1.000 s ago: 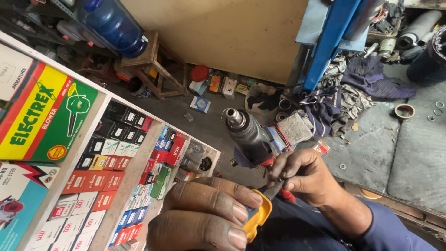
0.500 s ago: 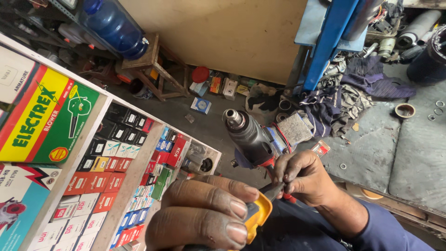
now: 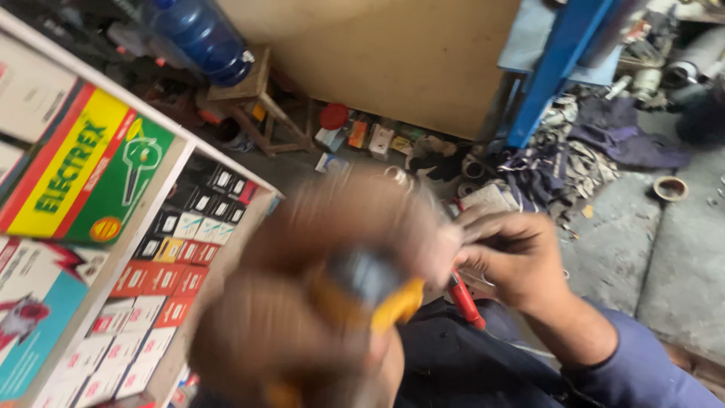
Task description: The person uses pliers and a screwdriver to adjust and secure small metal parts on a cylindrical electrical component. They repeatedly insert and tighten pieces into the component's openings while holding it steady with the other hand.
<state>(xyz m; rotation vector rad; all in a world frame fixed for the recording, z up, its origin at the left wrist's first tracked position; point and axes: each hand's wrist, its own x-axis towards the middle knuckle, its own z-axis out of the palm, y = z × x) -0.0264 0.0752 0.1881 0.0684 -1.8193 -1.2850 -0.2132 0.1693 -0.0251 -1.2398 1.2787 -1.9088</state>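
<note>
A power tool with a yellow-orange body and a grey middle part is seen low in the centre, heavily blurred, its pose not readable. A red-handled tool is tilted just to its right, its upper end hidden

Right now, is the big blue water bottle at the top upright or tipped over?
Tipped: the blue water bottle lies on its side, its cap pointing toward the wooden stool.
</note>
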